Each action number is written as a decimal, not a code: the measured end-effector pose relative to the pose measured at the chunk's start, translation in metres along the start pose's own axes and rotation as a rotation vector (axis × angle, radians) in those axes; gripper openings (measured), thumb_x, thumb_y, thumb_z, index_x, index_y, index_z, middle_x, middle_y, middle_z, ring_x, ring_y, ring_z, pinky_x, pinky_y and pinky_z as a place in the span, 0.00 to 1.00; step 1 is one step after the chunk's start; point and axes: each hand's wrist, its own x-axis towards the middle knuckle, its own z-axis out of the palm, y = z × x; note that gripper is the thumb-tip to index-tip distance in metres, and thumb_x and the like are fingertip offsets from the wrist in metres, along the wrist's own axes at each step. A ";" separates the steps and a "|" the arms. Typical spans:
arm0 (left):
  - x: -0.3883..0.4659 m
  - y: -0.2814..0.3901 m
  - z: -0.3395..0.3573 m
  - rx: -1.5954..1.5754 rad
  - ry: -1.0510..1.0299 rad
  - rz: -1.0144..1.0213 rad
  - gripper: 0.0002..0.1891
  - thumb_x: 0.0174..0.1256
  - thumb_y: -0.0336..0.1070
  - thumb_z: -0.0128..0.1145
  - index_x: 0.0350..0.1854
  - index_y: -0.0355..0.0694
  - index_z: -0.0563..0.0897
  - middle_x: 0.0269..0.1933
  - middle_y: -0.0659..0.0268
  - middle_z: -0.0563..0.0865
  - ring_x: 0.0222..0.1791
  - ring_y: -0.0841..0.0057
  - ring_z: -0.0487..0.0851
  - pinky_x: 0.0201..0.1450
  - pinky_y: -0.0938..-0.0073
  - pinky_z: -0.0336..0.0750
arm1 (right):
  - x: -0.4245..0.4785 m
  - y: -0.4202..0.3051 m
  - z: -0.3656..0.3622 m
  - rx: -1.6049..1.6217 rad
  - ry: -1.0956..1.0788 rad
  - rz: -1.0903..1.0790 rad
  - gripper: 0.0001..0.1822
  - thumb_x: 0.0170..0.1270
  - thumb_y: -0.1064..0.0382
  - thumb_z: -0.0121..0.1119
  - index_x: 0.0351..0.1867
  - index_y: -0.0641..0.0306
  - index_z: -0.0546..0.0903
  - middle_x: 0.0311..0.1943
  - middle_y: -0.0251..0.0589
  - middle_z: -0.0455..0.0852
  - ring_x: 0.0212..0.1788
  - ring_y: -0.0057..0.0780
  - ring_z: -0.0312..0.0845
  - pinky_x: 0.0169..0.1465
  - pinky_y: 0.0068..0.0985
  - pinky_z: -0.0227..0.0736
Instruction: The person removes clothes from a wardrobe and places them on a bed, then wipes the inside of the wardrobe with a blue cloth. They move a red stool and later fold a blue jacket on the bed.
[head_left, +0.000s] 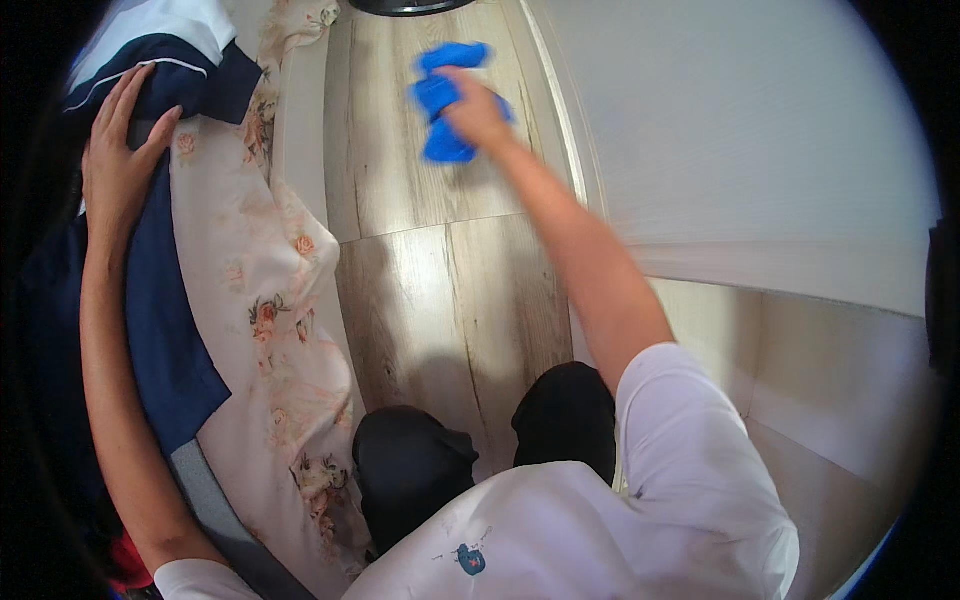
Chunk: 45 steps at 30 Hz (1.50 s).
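Note:
Blurred by motion, my right hand (476, 112) grips a bright blue cloth (450, 142) over the wood-look floor (405, 187). The cloth is bunched, with parts spreading beyond my fingers; whether it presses on the floor I cannot tell. On the left, my left hand (124, 142) rests with fingers spread on a dark navy garment (176, 90) with white piping and a white part. More navy fabric (169, 322) lies beneath my left forearm, on top of a pale floral sheet (247, 225).
A white panel (750, 150) borders the floor on the right, with a pale open recess (810, 375) below it. A round black base (409, 6) stands at the far end. My knees in black trousers (412, 465) are at the near end. A grey strip (217, 487) runs beside the sheet.

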 end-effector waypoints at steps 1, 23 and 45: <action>0.004 0.002 0.000 -0.005 0.015 0.004 0.26 0.54 0.44 0.59 0.58 0.49 0.71 0.60 0.61 0.70 0.60 0.67 0.68 0.61 0.70 0.62 | -0.020 -0.031 0.003 0.022 -0.056 -0.120 0.25 0.43 0.79 0.49 0.48 0.62 0.74 0.49 0.49 0.75 0.55 0.43 0.68 0.58 0.31 0.62; 0.003 0.012 -0.010 0.043 0.021 -0.029 0.27 0.52 0.42 0.61 0.57 0.49 0.71 0.60 0.60 0.69 0.62 0.65 0.65 0.62 0.65 0.61 | -0.127 0.091 -0.085 -0.724 0.183 0.096 0.15 0.48 0.75 0.50 0.40 0.66 0.75 0.39 0.50 0.77 0.43 0.47 0.72 0.43 0.36 0.70; 0.004 0.033 -0.026 -0.051 -0.042 -0.163 0.29 0.51 0.43 0.59 0.58 0.47 0.69 0.62 0.67 0.67 0.64 0.69 0.60 0.60 0.58 0.57 | -0.165 -0.097 -0.194 -1.294 -0.593 -0.053 0.06 0.49 0.63 0.51 0.25 0.60 0.77 0.25 0.44 0.78 0.30 0.35 0.76 0.30 0.29 0.68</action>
